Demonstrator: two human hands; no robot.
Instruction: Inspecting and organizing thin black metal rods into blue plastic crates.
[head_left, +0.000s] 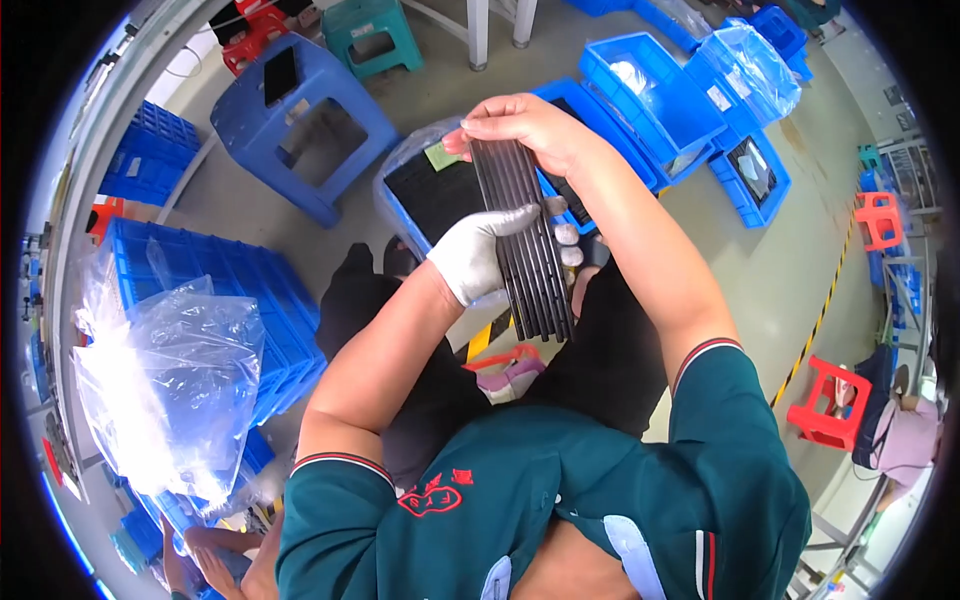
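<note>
A stack of long, thin black plates (pixel 515 240) is held up in front of me, tilted lengthwise, with its edges showing as parallel strips. My left hand (pixel 475 255), in a white glove, wraps around its middle: the thumb lies across the top and grey-tipped fingers come out on the right side. At the far end, my bare right hand (pixel 530 130) curls its fingers and thumb over the plate ends; part of its grip is hidden. Just beyond, a blue bin lined with clear plastic (pixel 385 195) holds more black pieces and a yellow-green slip of paper (pixel 440 156).
A blue stool (pixel 240 110) with a dark flat device on it stands far left. Stacked blue crates (pixel 215 260) draped with clear plastic (pixel 180 390) are at left. More blue bins (pixel 640 90) sit at far right. A red stool (pixel 830 405) stands right. Another person's hands (pixel 215 560) show lower left.
</note>
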